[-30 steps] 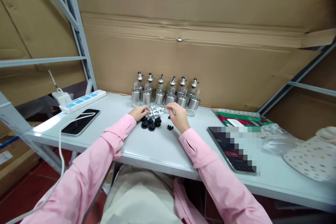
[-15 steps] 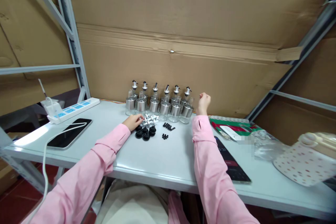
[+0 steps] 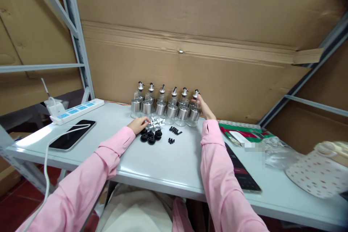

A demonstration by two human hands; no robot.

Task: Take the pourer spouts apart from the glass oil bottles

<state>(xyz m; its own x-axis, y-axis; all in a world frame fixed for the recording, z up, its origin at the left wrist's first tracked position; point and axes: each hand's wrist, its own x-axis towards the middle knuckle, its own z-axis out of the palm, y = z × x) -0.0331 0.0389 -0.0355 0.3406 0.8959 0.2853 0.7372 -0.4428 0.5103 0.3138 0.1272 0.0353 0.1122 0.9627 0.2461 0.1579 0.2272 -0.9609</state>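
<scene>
Left hand (image 3: 138, 125): resting low on the counter (image 3: 163, 166), fingers loosely curled, fingertips at the left edge of the silver parts (image 3: 156, 123). Cannot tell whether it has hold of one. Right hand (image 3: 206, 110): raised at the right end of the bottles, fingers part open and reaching to the top of the last rear bottle, by its spout (image 3: 196, 94). Tips partly hidden; grip cannot be told.

Containers: glass bottles in two upright rows, close together, at the back of the counter. Front row (image 3: 160, 108): six, bare-necked, each with a steel sleeve around its middle. Rear row: six, each topped by a silver and black spout, bodies largely hidden behind the front ones. Glass of the front necks and bases looks clear; sleeves mask the middles, so contents cannot be read.

Loose parts: silver parts heaped just before the front row. Black stoppers (image 3: 151, 138) clustered nearer the person. To their right, black strips (image 3: 175, 131) lie side by side, with small black bits (image 3: 171, 140) just below.

Surroundings: left, a power strip (image 3: 81, 110) and a phone (image 3: 73, 136) crossed by a white cable (image 3: 46, 159). Right, a green packet (image 3: 251, 134), a clear bag (image 3: 281, 156) and a dotted bag (image 3: 315, 174), its inside out of view.
</scene>
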